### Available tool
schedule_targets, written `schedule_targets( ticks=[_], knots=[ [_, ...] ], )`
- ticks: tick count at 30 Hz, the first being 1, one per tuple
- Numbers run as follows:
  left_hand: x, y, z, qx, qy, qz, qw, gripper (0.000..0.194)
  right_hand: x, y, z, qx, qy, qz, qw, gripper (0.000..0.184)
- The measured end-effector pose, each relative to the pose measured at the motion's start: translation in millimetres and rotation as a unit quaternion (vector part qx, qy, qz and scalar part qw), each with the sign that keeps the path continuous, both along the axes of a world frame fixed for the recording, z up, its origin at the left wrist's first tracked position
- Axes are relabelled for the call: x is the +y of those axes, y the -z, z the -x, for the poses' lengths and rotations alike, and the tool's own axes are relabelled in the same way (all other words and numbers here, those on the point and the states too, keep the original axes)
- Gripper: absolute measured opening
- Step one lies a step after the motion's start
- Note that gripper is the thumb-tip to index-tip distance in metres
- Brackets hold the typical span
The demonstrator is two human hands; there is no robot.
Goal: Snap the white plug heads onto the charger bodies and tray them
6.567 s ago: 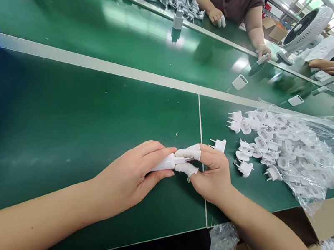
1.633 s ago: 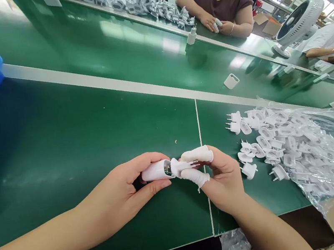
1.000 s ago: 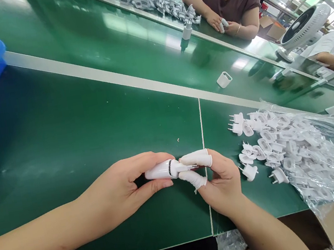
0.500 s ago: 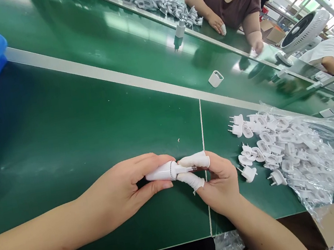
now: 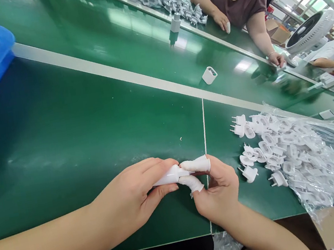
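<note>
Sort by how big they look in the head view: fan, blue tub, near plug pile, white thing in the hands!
1. Near plug pile
2. Blue tub, cut off
3. Fan
4. White thing, partly covered

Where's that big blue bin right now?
The blue bin is at the upper left of the head view, cut off by the picture's edge, beside the end of the pale strip.

Blue bin, green table, white plugs.

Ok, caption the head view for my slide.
Left hand and right hand grip a white adapter over a green table.
</note>
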State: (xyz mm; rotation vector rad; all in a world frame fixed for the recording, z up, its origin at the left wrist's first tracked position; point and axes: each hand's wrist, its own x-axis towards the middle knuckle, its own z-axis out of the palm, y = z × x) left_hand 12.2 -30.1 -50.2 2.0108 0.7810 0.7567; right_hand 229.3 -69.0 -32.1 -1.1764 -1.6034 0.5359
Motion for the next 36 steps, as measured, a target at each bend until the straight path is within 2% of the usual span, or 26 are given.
schedule_targets(
  ticks=[2, 4, 6, 8, 9, 10, 12, 15, 18, 23, 26, 29, 31, 32, 34, 36],
  knots=[
    [1, 1.0, -1, 0.007, -0.011, 0.067, 0.998, 0.023, 3, 1.5, -2, 0.015, -0.008, 0.017, 1.000, 0.021],
    [5, 3.0, -2, -0.009, -0.024, 0.176, 0.984, 0.027, 6, 4.7, -4, 0.045, -0.024, 0.062, 0.997, 0.021],
    [11, 3.8, -4, -0.069, -0.019, 0.298, 0.952, 0.042, 8, 9.9, -7, 0.078, -0.045, 0.090, 0.992, 0.044],
    [17, 1.2, -5, -0.142, 0.005, 0.393, 0.909, 0.055, 9, 16.3, -8, 0.100, -0.066, 0.069, 0.990, 0.073],
    [20, -1.4, -5, -0.165, 0.016, 0.428, 0.889, 0.060, 9, 19.3, -7, 0.103, -0.071, 0.048, 0.991, 0.080],
    [21, -4.7, -5, -0.177, 0.024, 0.455, 0.872, 0.062, 8, 21.8, -7, 0.100, -0.072, 0.029, 0.992, 0.080],
    [21, -11.6, -5, -0.185, 0.037, 0.488, 0.852, 0.065, 8, 24.5, -6, 0.087, -0.064, 0.004, 0.994, 0.068],
    [19, -17.1, -4, -0.197, 0.057, 0.505, 0.838, 0.063, 7, 22.6, -5, 0.059, -0.060, -0.022, 0.996, 0.049],
    [17, -14.1, -3, -0.208, 0.072, 0.514, 0.829, 0.060, 8, 18.1, -5, 0.045, -0.066, -0.039, 0.996, 0.040],
    [19, -1.8, 0, -0.247, 0.104, 0.494, 0.827, 0.042, 9, 15.0, -6, 0.019, -0.062, -0.051, 0.997, 0.040],
    [18, 1.6, -2, -0.289, 0.104, 0.498, 0.811, 0.030, 8, 15.3, -6, -0.013, -0.061, -0.065, 0.996, 0.043],
    [17, -0.4, -8, -0.309, 0.095, 0.520, 0.791, 0.035, 4, 19.5, -8, -0.044, -0.064, -0.049, 0.996, 0.042],
    [17, -7.0, -6, -0.302, 0.090, 0.525, 0.790, 0.042, 4, 24.9, -15, -0.063, -0.059, -0.022, 0.996, 0.039],
    [17, -13.2, -1, -0.295, 0.080, 0.522, 0.797, 0.044, 7, 27.6, -21, -0.058, -0.018, -0.003, 0.998, 0.039],
    [17, -32.1, 19, -0.280, 0.048, 0.493, 0.822, 0.043, 16, 30.8, -38, -0.072, 0.089, 0.042, 0.993, 0.053],
    [20, -56.0, 51, -0.270, -0.010, 0.420, 0.866, 0.039, 29, 30.7, -59, -0.128, 0.199, 0.063, 0.970, 0.074]
  ],
)
